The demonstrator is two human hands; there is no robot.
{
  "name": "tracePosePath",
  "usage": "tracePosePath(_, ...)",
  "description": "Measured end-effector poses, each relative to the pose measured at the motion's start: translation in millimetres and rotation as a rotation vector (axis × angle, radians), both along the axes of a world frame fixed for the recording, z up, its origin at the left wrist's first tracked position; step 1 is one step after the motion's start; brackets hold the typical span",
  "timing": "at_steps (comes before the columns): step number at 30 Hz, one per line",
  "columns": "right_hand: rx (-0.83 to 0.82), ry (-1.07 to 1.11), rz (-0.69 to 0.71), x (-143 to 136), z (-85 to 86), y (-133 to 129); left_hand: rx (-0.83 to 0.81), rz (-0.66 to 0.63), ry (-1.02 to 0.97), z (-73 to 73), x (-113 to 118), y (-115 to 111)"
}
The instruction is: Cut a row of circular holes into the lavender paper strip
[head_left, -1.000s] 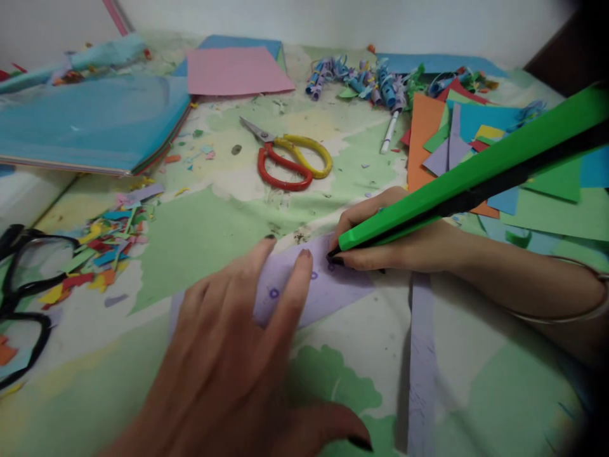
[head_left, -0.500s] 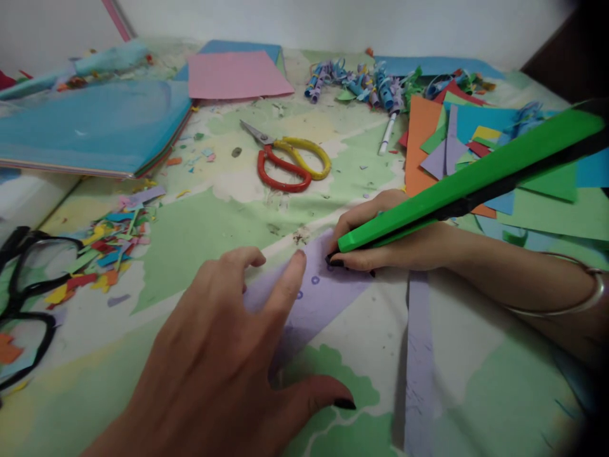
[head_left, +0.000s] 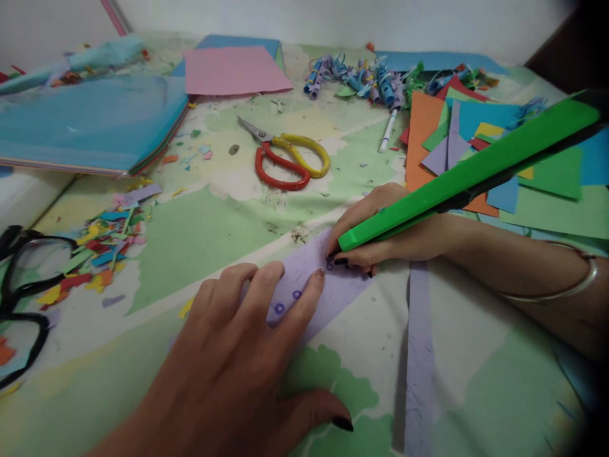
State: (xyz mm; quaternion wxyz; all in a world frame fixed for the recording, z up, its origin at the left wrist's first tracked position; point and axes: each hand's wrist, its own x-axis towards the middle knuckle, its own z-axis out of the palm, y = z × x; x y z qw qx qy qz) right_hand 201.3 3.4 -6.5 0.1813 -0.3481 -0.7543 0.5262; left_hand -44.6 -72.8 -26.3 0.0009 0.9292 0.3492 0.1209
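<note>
A sheet of light purple paper (head_left: 304, 257) lies on the table, with small dark purple rings on it. My left hand (head_left: 238, 336) rests on its near-left part, fingers spread and index fingertip pressing beside the rings. My right hand (head_left: 380, 235) is closed around a long green tool (head_left: 471, 174) with a black strip along its lower side. Its working end is at the paper by one ring, mostly covered by my fingers. I cannot tell exactly what kind of tool it is. A narrow purple paper strip (head_left: 419, 362) lies below my right wrist.
Scissors (head_left: 290, 155) with red and yellow handles lie ahead. Black-framed glasses (head_left: 28, 298) and paper scraps (head_left: 102, 247) are at left, near a blue folder (head_left: 90, 124). Pink paper (head_left: 238, 71), curled paper pieces (head_left: 361, 82), a white pen (head_left: 389, 130) and coloured sheets (head_left: 514, 158) lie farther back.
My left hand has shifted, its index fingertip moving right and toward me along the paper. The purple paper's rings have moved left and nearer me. My right hand keeps the green tool at the sheet.
</note>
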Motion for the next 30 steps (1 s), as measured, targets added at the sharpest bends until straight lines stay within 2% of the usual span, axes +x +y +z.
tracePosePath(7, 0.021, -0.008, -0.022, 0.2, 1.1, -1.7, -0.059, 0.04, -0.016, 0.7, 0.0, -3.2)
tracePosePath(15, 0.03, -0.038, -0.019, -0.7, 2.4, -2.2, 0.034, 0.017, 0.011, 0.1, 0.3, -2.9)
tracePosePath(22, 0.218, -0.15, 0.022, 0.9, 1.2, 0.2, -0.012, 0.042, -0.067, 4.3, 0.5, -3.6)
tracePosePath(27, 0.211, -0.136, 0.009, -1.2, 3.6, -0.6, -0.009, -0.008, -0.02, 7.8, 2.2, 4.0)
tracePosePath(30, 0.263, -0.164, -0.007, -4.1, 5.6, -3.4, -0.024, -0.003, 0.014, 6.2, 2.2, 5.5)
